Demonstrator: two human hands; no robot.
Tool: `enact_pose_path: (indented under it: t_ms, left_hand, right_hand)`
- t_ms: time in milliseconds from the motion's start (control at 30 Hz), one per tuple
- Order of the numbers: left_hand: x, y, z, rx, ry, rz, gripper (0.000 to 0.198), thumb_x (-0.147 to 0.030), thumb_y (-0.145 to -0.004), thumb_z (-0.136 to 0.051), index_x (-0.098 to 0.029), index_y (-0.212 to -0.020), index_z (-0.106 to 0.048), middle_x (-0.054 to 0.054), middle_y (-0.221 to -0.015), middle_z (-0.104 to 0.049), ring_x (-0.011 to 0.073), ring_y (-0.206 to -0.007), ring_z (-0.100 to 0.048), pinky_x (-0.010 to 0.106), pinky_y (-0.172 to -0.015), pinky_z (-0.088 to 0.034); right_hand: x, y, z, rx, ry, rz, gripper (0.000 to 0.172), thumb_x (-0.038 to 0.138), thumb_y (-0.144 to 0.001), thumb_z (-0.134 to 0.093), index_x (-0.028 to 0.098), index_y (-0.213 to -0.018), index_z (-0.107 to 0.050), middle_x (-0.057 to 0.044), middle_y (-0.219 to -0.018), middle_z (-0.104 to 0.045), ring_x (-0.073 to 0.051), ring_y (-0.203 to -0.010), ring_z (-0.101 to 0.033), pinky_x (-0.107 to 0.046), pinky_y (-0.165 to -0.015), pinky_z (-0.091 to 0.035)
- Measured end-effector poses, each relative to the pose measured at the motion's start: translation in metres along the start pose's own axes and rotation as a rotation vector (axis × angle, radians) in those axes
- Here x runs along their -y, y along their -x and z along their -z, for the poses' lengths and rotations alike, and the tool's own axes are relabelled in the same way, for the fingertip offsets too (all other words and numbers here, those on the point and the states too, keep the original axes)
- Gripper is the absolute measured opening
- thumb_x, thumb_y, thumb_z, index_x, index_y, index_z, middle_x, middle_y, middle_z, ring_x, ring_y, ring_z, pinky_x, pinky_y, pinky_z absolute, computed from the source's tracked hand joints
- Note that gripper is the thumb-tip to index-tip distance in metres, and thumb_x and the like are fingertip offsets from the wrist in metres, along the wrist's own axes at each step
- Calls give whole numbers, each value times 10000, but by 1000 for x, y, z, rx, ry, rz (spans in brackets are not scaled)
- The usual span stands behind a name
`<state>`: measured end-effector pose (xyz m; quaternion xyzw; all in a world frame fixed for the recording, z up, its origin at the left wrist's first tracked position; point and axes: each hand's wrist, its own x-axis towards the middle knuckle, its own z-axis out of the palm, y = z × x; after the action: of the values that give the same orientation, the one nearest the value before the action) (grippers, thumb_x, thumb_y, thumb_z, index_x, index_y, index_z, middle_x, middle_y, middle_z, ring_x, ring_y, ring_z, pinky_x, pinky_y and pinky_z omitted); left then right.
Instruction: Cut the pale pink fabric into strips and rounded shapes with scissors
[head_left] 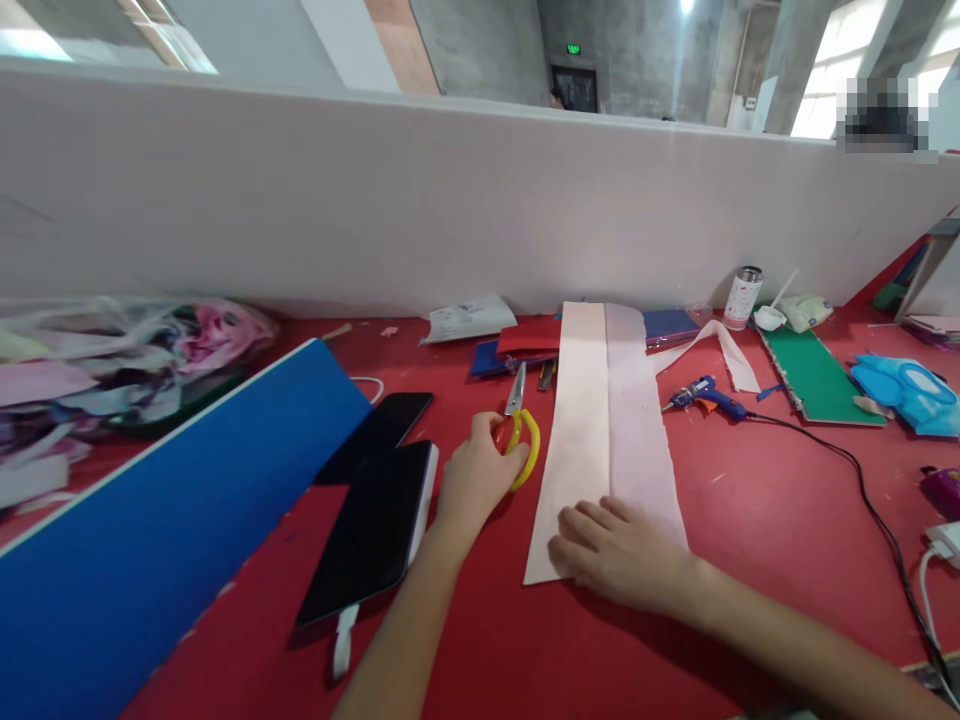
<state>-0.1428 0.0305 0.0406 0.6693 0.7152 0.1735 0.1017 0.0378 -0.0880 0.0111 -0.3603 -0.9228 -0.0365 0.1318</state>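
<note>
My left hand [484, 465] has its fingers closed round the yellow and red handles of a pair of scissors [529, 440]. The blades point away from me, low over the red table. To their right lies a long pale pink sheet [581, 400] with a lengthwise crease or overlap down its middle; I cannot tell if it is paper or felt. My right hand [619, 550] rests flat on the near end of the sheet, palm down, fingers stretched to the left. A black phone or tablet [375, 530] with a white cable lies left of my left hand.
A blue board [187, 520] slants across the left, before a plastic bag of scraps [165, 360]. Behind the sheet are red and blue pieces [529, 340]. On the right are a corded glue gun [705, 395], a green board [825, 375] and a blue packet [904, 392]. A white partition [375, 200] bounds the table.
</note>
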Motion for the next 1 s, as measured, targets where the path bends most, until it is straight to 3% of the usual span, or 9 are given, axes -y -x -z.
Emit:
enact_pose_path:
  t_ms: [167, 333, 467, 567, 733, 867, 1000]
  left_hand:
    - [-2, 1, 5, -89, 172, 13, 360, -323, -752, -559, -220, -1087, -474, 85, -926, -676, 279, -842, -655, 305, -645, -434]
    - [0, 3, -1, -34, 332, -39, 333, -369, -730, -570, -227, -1019, -486, 7, -737, -620, 214, -671, -629, 264, -555, -403]
    - [-2, 3, -9, 12, 399, -71, 342, -414, -754, -544, -221, -1028, -478, 4, -751, -612, 196, -661, -627, 253, -545, -413]
    - [-6, 5, -10, 62, 306, -55, 323, -378, -768, -541, -216, -1041, -479, 26, -790, -639, 212, -708, -646, 261, -577, -425]
    - [-8, 10, -8, 153, -58, -80, 349, -421, -827, -505, -200, -1096, -483, 134, -990, -682, 323, -917, -653, 337, -682, -445]
    - [-2, 8, -8, 186, -169, -68, 373, -407, -845, -478, -178, -1139, -486, 179, -1045, -669, 346, -933, -650, 360, -696, -450]
    - [7, 0, -12, 156, -17, -32, 355, -412, -794, -545, -195, -1072, -507, 145, -985, -682, 316, -887, -657, 327, -647, -449]
  right_hand:
    - [-4, -18, -7, -10, -2, 9, 206, 219, -975, -356, 183, -1098, -517, -91, -1137, -575, -208, -964, -510, -345, -789, -428]
    - [-15, -24, -12, -5, -108, -55, 205, 208, -949, -421, 196, -1134, -506, -100, -1213, -551, -216, -1097, -474, -366, -891, -406]
    - [-13, -25, -13, 10, -150, -72, 247, 217, -918, -475, 189, -1161, -502, -110, -1229, -554, -227, -1138, -477, -380, -929, -404]
    - [-18, -24, -12, -28, -188, -125, 298, 251, -909, -490, 176, -1197, -486, -121, -1275, -542, -232, -1169, -485, -386, -958, -401]
    - [-49, -16, -4, -88, -242, -371, 202, 161, -907, -452, 163, -1082, -551, -127, -1188, -599, -218, -1099, -544, -362, -922, -425]
    - [-56, -6, -2, -98, -268, -324, 198, 131, -879, -469, 160, -1051, -562, -117, -1135, -612, -212, -1058, -546, -346, -888, -432]
    - [-49, 3, -2, -62, -245, -255, 204, 151, -880, -478, 177, -1063, -565, -98, -1095, -613, -207, -1031, -537, -346, -886, -415]
